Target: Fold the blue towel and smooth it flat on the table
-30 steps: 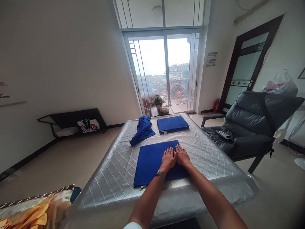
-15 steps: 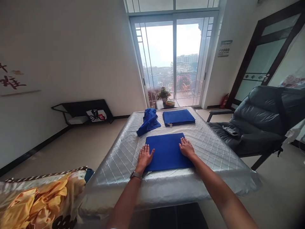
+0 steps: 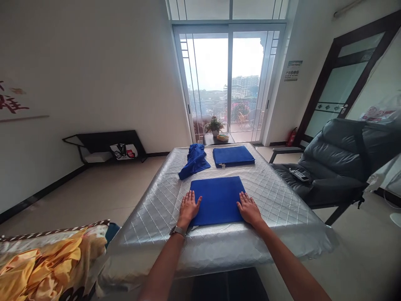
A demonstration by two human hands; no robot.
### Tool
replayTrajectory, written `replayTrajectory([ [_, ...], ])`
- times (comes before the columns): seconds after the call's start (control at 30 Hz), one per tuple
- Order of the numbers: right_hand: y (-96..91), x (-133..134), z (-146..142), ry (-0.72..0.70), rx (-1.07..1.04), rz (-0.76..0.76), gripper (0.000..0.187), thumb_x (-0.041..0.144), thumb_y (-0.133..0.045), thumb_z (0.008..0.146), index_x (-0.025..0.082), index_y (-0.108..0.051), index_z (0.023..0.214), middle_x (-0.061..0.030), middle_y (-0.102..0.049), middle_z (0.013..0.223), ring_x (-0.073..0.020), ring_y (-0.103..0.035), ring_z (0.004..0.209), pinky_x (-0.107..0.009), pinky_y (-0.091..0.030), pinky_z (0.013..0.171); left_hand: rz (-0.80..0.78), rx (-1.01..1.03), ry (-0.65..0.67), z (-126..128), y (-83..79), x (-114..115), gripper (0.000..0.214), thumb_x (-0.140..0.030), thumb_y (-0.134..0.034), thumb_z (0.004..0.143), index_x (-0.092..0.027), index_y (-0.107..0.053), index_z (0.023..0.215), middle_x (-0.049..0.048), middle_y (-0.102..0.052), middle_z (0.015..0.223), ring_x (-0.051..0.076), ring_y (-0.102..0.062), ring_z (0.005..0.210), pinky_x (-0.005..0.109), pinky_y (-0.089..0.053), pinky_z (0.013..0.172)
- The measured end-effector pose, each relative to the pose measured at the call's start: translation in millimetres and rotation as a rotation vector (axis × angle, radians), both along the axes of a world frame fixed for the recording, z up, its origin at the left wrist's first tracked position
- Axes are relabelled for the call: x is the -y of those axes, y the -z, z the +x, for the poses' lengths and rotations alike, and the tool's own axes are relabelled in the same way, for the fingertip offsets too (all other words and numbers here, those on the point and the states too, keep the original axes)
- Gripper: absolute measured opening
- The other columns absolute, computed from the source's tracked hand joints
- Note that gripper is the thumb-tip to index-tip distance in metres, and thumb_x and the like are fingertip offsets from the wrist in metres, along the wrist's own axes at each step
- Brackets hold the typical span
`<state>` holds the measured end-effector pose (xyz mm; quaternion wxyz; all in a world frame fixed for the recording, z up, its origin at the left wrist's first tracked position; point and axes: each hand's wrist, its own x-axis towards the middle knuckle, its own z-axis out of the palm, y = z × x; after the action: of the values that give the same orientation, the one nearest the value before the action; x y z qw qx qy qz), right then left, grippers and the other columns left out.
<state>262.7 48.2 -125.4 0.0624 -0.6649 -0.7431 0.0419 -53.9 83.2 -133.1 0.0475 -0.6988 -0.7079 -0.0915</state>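
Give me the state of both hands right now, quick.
Left hand: open, palm down at the left edge of the folded blue cloth, gripping nothing.
Right hand: open, palm down at its right edge, gripping nothing.

A flat folded blue cloth [image 3: 217,200] is laid near the front of the silver-covered bench [image 3: 278,217]. Its left edge is overlapped by the left grip [image 3: 188,207], a flattened bare hand, and its right edge by the right grip [image 3: 250,209], likewise flat. Toward the far end, a crumpled blue cloth [image 3: 194,162] is placed beside a blue folded stack [image 3: 234,156]. Yellow fabric [image 3: 52,263] is heaped at the lower left, and a small device [image 3: 300,174] is set on the dark armchair [image 3: 336,150] to the right.
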Motion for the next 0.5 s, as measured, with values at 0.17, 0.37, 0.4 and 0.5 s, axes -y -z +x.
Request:
replayTrajectory([
  [0.17, -2.6, -0.2, -1.8, -0.004, -0.026, 0.004, 0.062, 0.038, -0.024, 0.104, 0.011, -0.025, 0.159, -0.0084, -0.020, 0.166, -0.0208, -0.014, 0.154, -0.043, -0.014, 0.124, 0.069, 0.037, 0.071, 42.7, -11.7, 14.8, 0.075, -0.055, -0.017, 0.103, -0.003, -0.034, 0.154, 0.0198, -0.032, 0.161, 0.029, -0.029, 0.150, 0.045, -0.024, 0.123],
  [0.37, 0.6, 0.8, 2.1, -0.022, -0.006, 0.003, 0.061, 0.035, -0.024, 0.104, 0.010, -0.025, 0.159, -0.0094, -0.018, 0.167, -0.0211, -0.015, 0.154, -0.042, -0.013, 0.125, 0.007, 0.114, 0.516, 162.7, -12.5, 40.9, 0.068, -0.054, -0.016, 0.105, -0.013, -0.034, 0.156, 0.0108, -0.032, 0.163, 0.022, -0.025, 0.152, 0.040, -0.022, 0.125],
  [0.4, 1.6, 0.8, 3.0, -0.034, 0.002, -0.001, 0.060, 0.033, -0.025, 0.103, 0.010, -0.025, 0.159, -0.0092, -0.016, 0.167, -0.0208, -0.015, 0.154, -0.041, -0.013, 0.125, -0.011, 0.125, 0.536, 176.6, -11.5, 43.6, 0.068, -0.053, -0.014, 0.105, -0.013, -0.033, 0.157, 0.0105, -0.031, 0.163, 0.022, -0.025, 0.152, 0.041, -0.022, 0.125],
  [0.5, 4.3, -0.3, 4.4, -0.046, 0.009, -0.004, 0.060, 0.034, -0.026, 0.103, 0.011, -0.026, 0.159, -0.0086, -0.016, 0.167, -0.0203, -0.014, 0.154, -0.040, -0.013, 0.125, -0.075, 0.149, 0.506, 191.7, -8.5, 47.8, 0.070, -0.054, -0.012, 0.104, -0.013, -0.030, 0.158, 0.0103, -0.031, 0.163, 0.022, -0.023, 0.152, 0.042, -0.021, 0.125],
])
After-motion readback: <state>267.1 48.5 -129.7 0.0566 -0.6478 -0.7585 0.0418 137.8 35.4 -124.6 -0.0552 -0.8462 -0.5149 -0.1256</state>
